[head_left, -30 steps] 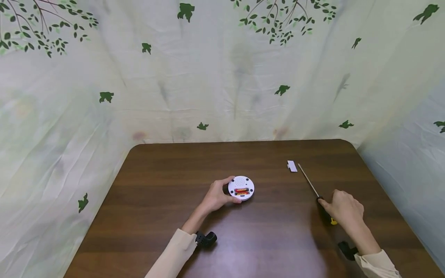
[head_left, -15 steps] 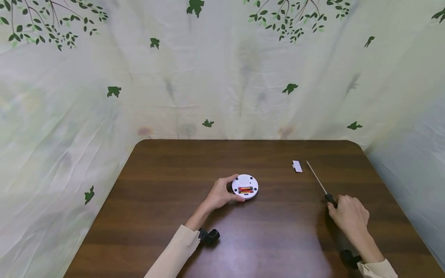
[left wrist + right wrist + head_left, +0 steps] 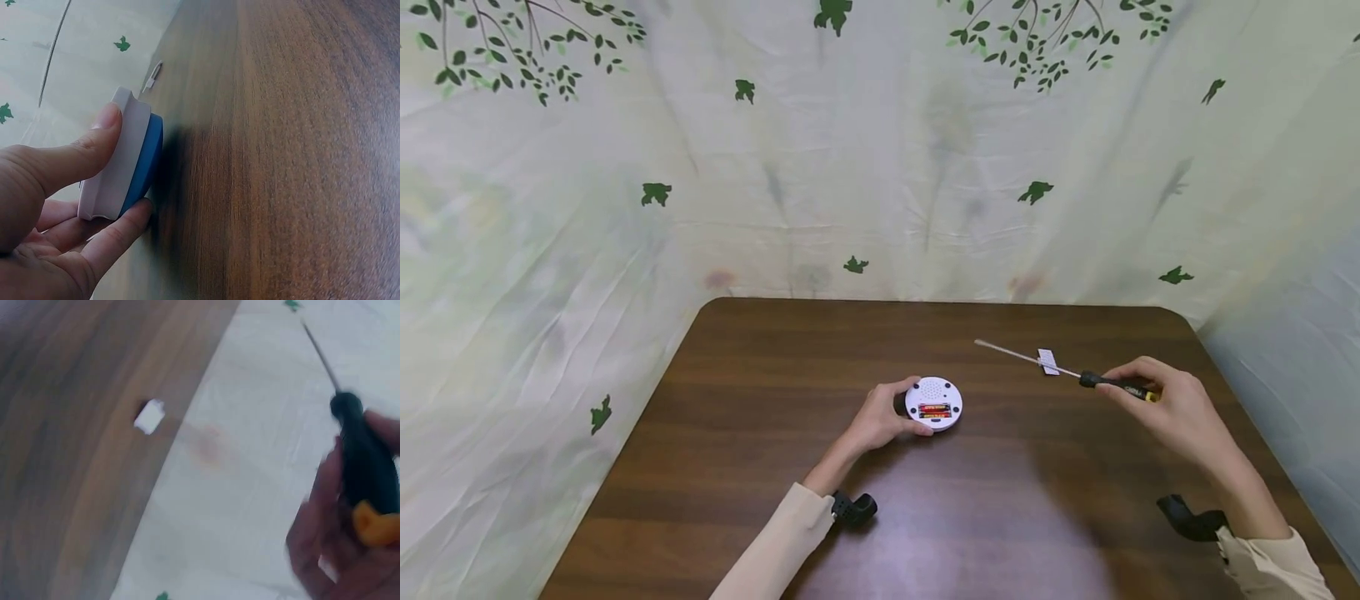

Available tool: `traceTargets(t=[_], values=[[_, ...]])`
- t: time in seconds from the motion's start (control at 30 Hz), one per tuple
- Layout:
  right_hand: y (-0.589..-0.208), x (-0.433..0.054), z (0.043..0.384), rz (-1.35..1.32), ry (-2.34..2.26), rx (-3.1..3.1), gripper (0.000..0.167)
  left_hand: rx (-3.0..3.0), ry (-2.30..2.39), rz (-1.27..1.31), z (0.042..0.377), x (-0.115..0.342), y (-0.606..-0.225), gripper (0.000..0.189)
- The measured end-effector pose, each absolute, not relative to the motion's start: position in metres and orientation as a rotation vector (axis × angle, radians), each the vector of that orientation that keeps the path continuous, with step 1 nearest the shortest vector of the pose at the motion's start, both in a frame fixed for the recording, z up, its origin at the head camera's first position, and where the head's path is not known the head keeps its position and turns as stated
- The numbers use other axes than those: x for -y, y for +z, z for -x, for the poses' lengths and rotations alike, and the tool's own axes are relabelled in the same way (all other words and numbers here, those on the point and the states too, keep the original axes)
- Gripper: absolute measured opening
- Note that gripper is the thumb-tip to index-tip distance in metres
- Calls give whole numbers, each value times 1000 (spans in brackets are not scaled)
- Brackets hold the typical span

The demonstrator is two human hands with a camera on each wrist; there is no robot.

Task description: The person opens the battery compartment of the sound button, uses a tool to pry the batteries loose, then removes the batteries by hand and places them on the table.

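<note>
My left hand (image 3: 880, 418) grips a round white device (image 3: 933, 388) by its rim, thumb on one side and fingers on the other. Two red batteries (image 3: 935, 411) sit in the open compartment on its upturned face. The left wrist view shows a blue layer (image 3: 145, 164) on its underside, close to the table. My right hand (image 3: 1172, 408) holds a screwdriver (image 3: 1093, 380) by its black and yellow handle, raised off the table. Its shaft points left and passes in front of a small white battery cover (image 3: 1048, 360) in the head view.
The brown wooden table (image 3: 820, 358) has rounded far corners. Behind it and at both sides hangs a pale curtain (image 3: 887, 167) with green leaf prints. Each wrist wears a black camera (image 3: 854, 510).
My right hand has lifted the screwdriver off the table and swung its tip to the left. The left hand keeps its grip on the device. The head view has shifted slightly.
</note>
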State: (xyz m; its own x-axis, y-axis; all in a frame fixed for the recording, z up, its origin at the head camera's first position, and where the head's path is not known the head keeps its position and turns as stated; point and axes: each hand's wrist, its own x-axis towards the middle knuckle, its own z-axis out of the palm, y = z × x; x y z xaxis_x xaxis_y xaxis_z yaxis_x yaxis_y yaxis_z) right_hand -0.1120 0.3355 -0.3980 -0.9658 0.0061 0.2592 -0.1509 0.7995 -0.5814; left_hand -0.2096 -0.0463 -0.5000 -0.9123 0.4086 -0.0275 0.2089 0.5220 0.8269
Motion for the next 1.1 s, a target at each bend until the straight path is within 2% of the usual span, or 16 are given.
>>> traceTargets(t=[0.23, 0.77, 1.1], values=[[-387, -317, 126, -309, 1069, 2835, 15, -2561, 1329, -523, 208, 48, -498, 87], [-361, -290, 149, -537, 907, 2925, 10, -2540, 1347, -549, 206, 48, -498, 86], [-316, -250, 174, -680, 763, 3090, 5, -2554, 1324, -563, 205, 47, -496, 86]])
